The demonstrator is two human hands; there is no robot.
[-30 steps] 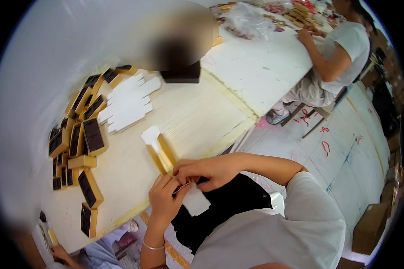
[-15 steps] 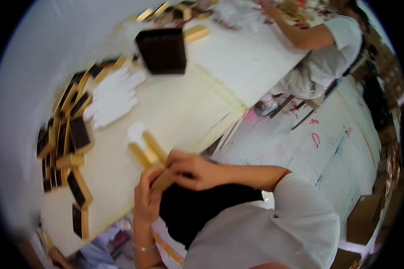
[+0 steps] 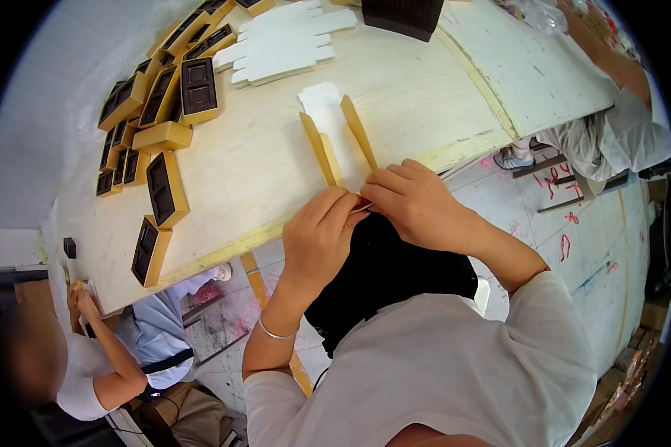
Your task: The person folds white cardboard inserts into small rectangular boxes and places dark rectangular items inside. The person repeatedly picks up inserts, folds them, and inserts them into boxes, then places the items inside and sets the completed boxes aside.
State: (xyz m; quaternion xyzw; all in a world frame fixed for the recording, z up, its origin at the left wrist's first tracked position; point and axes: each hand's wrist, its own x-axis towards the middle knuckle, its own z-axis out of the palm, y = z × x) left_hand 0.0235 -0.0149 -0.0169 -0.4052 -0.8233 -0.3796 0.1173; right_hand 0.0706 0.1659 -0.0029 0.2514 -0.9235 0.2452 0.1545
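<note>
At the table's near edge lies a cardboard box blank, gold outside and white inside, with its two long sides raised and its far end flap flat. My left hand pinches the blank's near end, thumb and fingers pressed together. Close beside it my right hand grips the same end from the right, with fingers curled over it. Between the two hands a thin folded edge of the card shows; the rest of that end is hidden by my fingers.
Left of the blank are several gold boxes with dark brown trays inside. Beyond it lie stacked flat white blanks and a dark brown tray stack. A co-worker sits lower left; another person's arm reaches in upper right.
My view has swung, so the table things sit higher and farther right. Both hands have shifted from a gold flap turned toward me to the blank's near end, now side by side.
</note>
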